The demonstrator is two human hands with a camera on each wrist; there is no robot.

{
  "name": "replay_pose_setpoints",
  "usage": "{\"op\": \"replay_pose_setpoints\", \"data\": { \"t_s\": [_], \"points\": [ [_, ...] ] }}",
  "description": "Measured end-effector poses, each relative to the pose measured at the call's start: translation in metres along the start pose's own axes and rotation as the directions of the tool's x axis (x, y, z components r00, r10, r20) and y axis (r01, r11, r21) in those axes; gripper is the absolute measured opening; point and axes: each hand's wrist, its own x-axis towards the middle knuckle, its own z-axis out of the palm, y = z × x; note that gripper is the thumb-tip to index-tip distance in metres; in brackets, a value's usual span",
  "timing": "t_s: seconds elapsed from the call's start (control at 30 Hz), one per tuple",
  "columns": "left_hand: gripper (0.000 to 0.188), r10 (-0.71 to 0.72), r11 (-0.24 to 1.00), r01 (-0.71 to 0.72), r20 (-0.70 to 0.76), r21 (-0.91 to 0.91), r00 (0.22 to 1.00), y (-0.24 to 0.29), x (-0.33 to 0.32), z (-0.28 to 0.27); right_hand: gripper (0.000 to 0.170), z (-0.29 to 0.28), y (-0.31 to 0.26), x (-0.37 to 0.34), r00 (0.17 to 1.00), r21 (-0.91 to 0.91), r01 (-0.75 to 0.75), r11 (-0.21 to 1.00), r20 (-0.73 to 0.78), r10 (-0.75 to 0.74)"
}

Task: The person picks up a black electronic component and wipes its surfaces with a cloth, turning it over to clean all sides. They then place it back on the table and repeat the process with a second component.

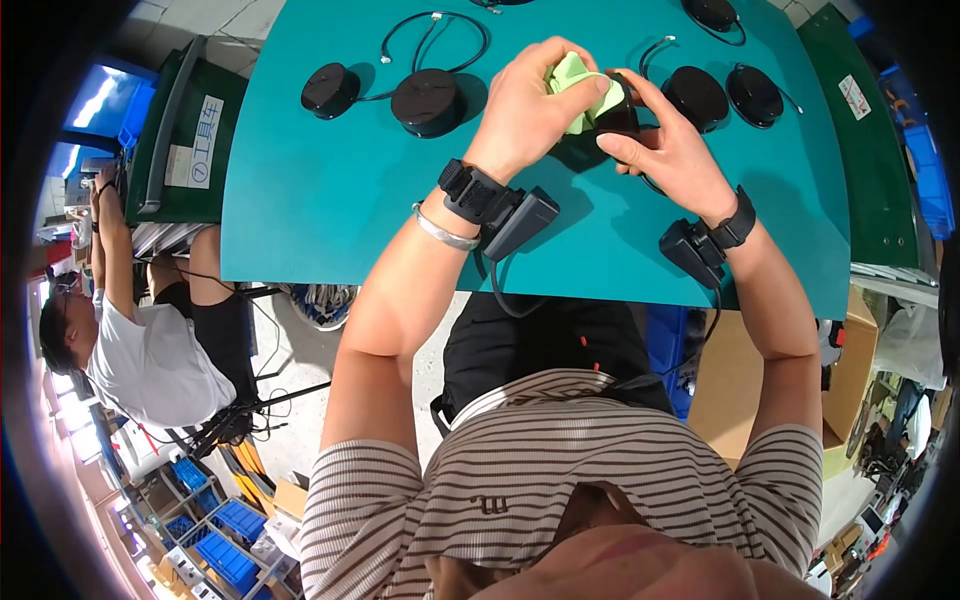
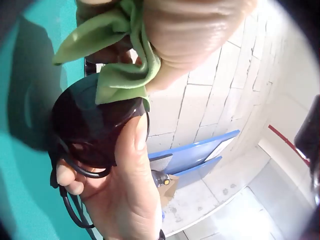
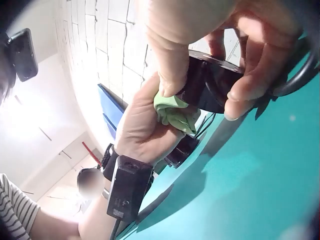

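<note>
Free tabletop [image 1: 605, 235] between forearms [image 1: 395, 275] [image 1: 775, 290], black discs [image 1: 425, 100] [image 1: 698, 98] crowding left grip [image 1: 525, 110] and right grip [image 1: 680, 155]

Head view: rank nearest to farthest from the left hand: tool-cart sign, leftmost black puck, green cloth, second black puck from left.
From the left hand:
1. Green cloth: in its grip.
2. Second black puck: left of the hand, on the table.
3. Leftmost black puck: farther left.
4. Tool-cart sign: farthest left, beyond the table edge.
</note>
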Motion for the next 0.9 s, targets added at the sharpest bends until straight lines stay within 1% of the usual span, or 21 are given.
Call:
{"op": "replay_pose_setpoints", "data": {
  "t_s": [0.07,0.1,0.17,0.2,0.27,0.3,0.37,0.4,0.47,0.5,0.57,0.7,0.77,0.8,0.87,0.9],
  "points": [
    [0.022,0.042,0.997,-0.045,0.046,0.060,0.998,0.004,-0.002,0.000,0.082,-0.001,0.003,0.001,0.998,-0.005,-0.063,0.998,-0.003,0.063],
    [0.022,0.044,0.997,-0.047,0.049,0.059,0.998,0.007,-0.003,0.000,0.082,-0.002,0.004,0.001,0.998,-0.005,-0.063,0.998,-0.006,0.063],
    [0.022,0.200,0.931,-0.223,0.108,0.289,0.974,0.012,-0.004,-0.001,0.083,-0.003,0.006,0.002,0.997,0.027,-0.080,0.996,0.011,0.079],
    [0.022,0.202,0.931,-0.225,0.110,0.287,0.973,0.011,-0.003,0.000,0.083,-0.004,0.005,0.002,0.997,0.026,-0.080,0.996,0.008,0.080],
    [0.026,0.072,0.984,-0.083,0.070,0.159,0.995,0.004,-0.002,0.003,0.084,-0.004,0.003,0.002,0.998,-0.009,-0.060,0.998,0.016,0.061],
    [0.026,0.071,0.984,-0.081,0.068,0.159,0.995,0.000,-0.002,0.004,0.084,-0.003,0.004,0.002,0.998,-0.010,-0.061,0.998,0.018,0.061],
    [0.035,-0.015,0.999,0.013,0.043,0.040,0.999,-0.007,0.000,0.007,0.087,-0.002,0.005,0.002,1.000,-0.045,-0.022,0.999,0.017,0.023],
    [0.035,-0.015,0.999,0.013,0.043,0.040,0.999,-0.012,0.000,0.009,0.087,-0.002,0.004,0.003,1.000,-0.045,-0.022,0.999,0.017,0.023],
    [0.048,-0.022,0.998,0.019,0.059,0.055,0.998,-0.021,0.000,0.013,0.085,-0.002,0.003,0.003,0.994,-0.021,-0.111,0.994,0.006,0.111],
    [0.048,-0.022,0.998,0.018,0.059,0.055,0.998,-0.014,-0.002,0.013,0.085,-0.003,0.004,0.003,0.994,-0.022,-0.111,0.994,0.006,0.111],
    [0.056,0.047,0.971,-0.094,0.210,0.219,0.976,0.000,-0.009,0.014,0.081,-0.005,0.008,0.004,0.996,0.009,-0.086,0.996,0.008,0.086],
    [0.057,0.074,0.965,-0.121,0.201,0.234,0.977,-0.006,-0.008,0.020,0.077,-0.004,0.011,0.005,0.997,0.020,-0.072,0.997,0.003,0.072],
    [0.046,0.188,0.922,-0.216,0.117,0.320,0.975,-0.011,-0.006,0.028,0.076,-0.003,0.002,0.006,0.991,0.071,-0.130,0.989,0.011,0.130],
    [0.046,0.185,0.923,-0.213,0.116,0.321,0.976,-0.010,-0.004,0.029,0.076,-0.001,0.002,0.005,0.991,0.073,-0.132,0.989,0.013,0.131],
    [0.037,0.139,0.929,-0.155,0.073,0.336,0.988,-0.006,-0.002,0.030,0.075,0.004,0.004,0.003,0.999,0.041,-0.026,0.999,-0.034,0.027],
    [0.032,0.161,0.930,-0.171,0.057,0.325,0.985,-0.005,-0.001,0.030,0.076,0.006,0.008,0.003,0.998,0.007,-0.017,1.000,-0.067,0.018]
  ]
}}
